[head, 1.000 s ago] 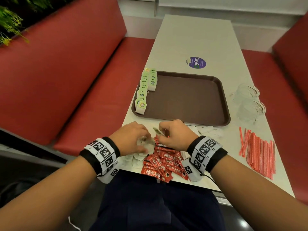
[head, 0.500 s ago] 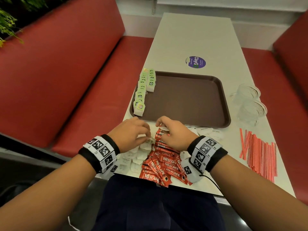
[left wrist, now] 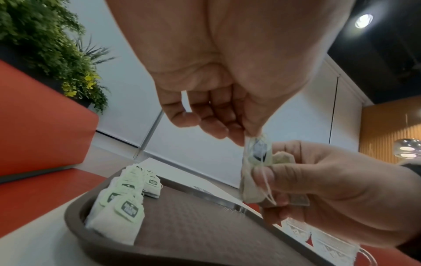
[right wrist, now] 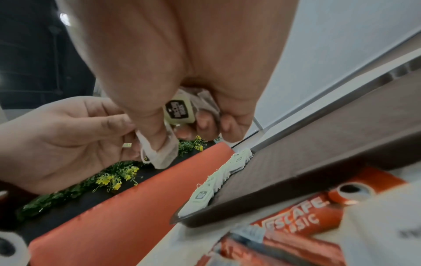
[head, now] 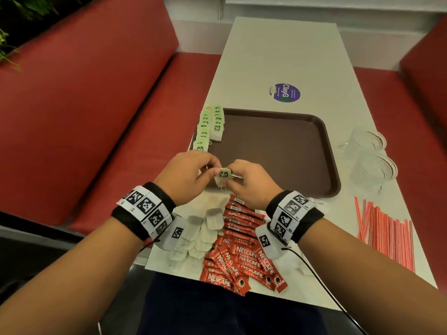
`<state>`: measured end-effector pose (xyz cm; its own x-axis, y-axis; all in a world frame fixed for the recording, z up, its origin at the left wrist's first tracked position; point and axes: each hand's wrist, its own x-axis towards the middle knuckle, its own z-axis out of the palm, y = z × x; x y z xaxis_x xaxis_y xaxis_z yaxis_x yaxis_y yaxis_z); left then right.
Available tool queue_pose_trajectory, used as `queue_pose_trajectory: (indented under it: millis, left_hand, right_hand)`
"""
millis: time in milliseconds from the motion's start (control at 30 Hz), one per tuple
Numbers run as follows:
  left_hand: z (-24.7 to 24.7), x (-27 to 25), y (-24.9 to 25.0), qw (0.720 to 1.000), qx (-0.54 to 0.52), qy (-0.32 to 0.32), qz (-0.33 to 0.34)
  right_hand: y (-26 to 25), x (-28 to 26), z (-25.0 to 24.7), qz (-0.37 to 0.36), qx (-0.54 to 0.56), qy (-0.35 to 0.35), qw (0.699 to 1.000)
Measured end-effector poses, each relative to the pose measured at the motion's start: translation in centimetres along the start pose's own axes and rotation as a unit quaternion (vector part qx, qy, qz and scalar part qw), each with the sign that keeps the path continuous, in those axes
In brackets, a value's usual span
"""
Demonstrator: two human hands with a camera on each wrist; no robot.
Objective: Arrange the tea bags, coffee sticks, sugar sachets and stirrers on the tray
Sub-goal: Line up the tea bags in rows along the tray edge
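Both hands hold one tea bag (head: 223,178) above the near left rim of the brown tray (head: 278,151). My left hand (head: 191,174) pinches its top edge by the green tag (left wrist: 258,151). My right hand (head: 249,181) grips the bag's body (right wrist: 165,154) between thumb and fingers, the tag (right wrist: 180,111) facing its palm. A row of tagged tea bags (head: 209,128) lies along the tray's left side. Loose tea bags (head: 200,232) and red Nescafe coffee sticks (head: 242,252) lie on the table under my wrists. Red striped stirrers (head: 384,232) lie at the right.
Clear glass mugs (head: 370,155) stand right of the tray. White sachets (head: 294,262) lie partly hidden under my right wrist. A round purple sticker (head: 285,93) is on the table beyond the tray. Red bench seats (head: 96,93) flank the narrow table.
Both hands have lifted from the pile on the table and moved forward over the tray's near rim, now holding one tea bag between them.
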<state>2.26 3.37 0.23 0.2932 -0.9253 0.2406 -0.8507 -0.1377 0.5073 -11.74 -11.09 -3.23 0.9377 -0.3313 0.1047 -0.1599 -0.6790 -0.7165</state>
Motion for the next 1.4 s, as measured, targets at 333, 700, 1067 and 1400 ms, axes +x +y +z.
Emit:
queue_pose_trajectory:
  millis: [333,700,1067,1400]
  left_hand:
    - [-0.1,5.5,-2.2,0.998,0.038,-0.022,-0.040]
    - [1.4,15.8,-8.9,0.945,0.183,-0.220,-0.161]
    - [3.3,20.0,-11.0,0.930,0.227,-0.191,-0.216]
    - [5.1,20.9,-10.8,0.914,0.273,-0.225,-0.200]
  right_hand:
    - [1.5,3.0,-1.2,0.058,0.005,0.004,0.998]
    - [3.9,5.0,-2.9,0.121,0.071,0.005,0.990]
    - [5.4,5.5,-2.9,0.109,0.069,0.028,0.991]
    - [4.6,5.8,-3.4,0.096,0.075,0.029,0.992]
